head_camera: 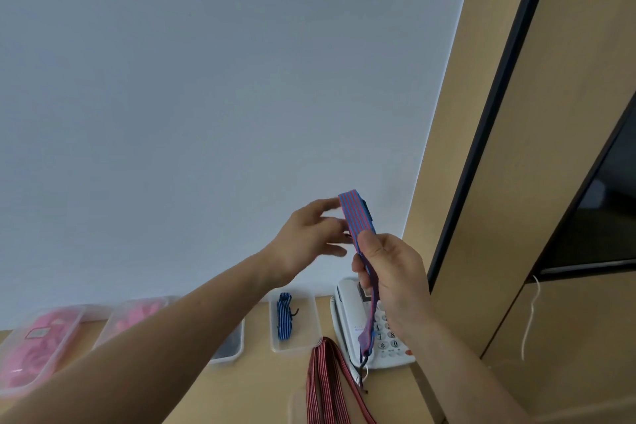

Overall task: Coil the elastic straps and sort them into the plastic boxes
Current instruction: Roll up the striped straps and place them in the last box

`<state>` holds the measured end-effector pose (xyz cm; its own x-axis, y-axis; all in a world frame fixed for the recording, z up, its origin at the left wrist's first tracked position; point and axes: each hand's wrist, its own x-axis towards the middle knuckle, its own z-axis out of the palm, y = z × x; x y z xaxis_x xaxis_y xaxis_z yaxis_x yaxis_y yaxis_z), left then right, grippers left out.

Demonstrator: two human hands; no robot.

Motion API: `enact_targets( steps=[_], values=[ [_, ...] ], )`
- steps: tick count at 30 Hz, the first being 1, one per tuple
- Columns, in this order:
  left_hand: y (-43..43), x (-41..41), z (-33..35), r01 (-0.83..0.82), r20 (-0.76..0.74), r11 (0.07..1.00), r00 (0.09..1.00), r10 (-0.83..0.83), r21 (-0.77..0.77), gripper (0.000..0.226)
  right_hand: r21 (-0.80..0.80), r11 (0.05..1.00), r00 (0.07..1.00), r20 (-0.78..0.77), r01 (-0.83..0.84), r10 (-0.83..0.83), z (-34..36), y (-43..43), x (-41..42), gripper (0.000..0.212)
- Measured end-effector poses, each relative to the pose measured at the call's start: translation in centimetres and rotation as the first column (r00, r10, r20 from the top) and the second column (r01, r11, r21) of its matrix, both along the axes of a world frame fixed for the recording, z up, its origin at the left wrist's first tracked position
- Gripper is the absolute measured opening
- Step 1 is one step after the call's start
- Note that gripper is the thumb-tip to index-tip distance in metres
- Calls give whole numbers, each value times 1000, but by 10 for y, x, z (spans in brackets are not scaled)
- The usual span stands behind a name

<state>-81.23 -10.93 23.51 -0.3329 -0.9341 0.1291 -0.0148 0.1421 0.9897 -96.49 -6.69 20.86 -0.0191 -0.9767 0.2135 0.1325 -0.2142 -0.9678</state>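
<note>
Pale wall (206, 79) fills the background; centre right, the right hand (389, 279) pinches a flat blue-and-red striped elastic strap (352, 220), folded above the thumb; the left hand (309, 237), fingers straight, touches the fold; the tail dangles over a white telephone (347, 313).

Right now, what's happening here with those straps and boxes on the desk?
A person seems to be folding a blue-and-red striped elastic strap, held up before the wall. The right hand grips its doubled length, while the left hand touches the folded top with straight fingers. Below, on the wooden desk, a clear plastic box holds a bundled blue striped strap, and a red-and-black striped strap lies loose near the white telephone.
</note>
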Motion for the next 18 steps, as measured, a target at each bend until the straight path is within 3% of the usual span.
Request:
enact_targets(
  steps=[3, 7, 12, 18],
  values=[
    [4, -2, 8, 176, -101, 976, 981, -164, 128, 40, -23, 1000, 1000, -10, -2, 2, -2, -2, 1, 40],
    [6, -1, 8, 220, -159, 965, 967, -197, 144, 45, -62, 998, 998, -56, -4, 1, -5, -6, -3, 30],
    [3, -2, 6, 44, -78, 996, 996, -38, 76, 40, -14, 1000, 993, -120, -2, 1, -6, -7, -2, 33],
    [1, -2, 9, -143, 38, 974, 988, 152, -175, 37, 53, 997, 986, -161, 58, -49, -11, -7, 0, 35]
  ],
)
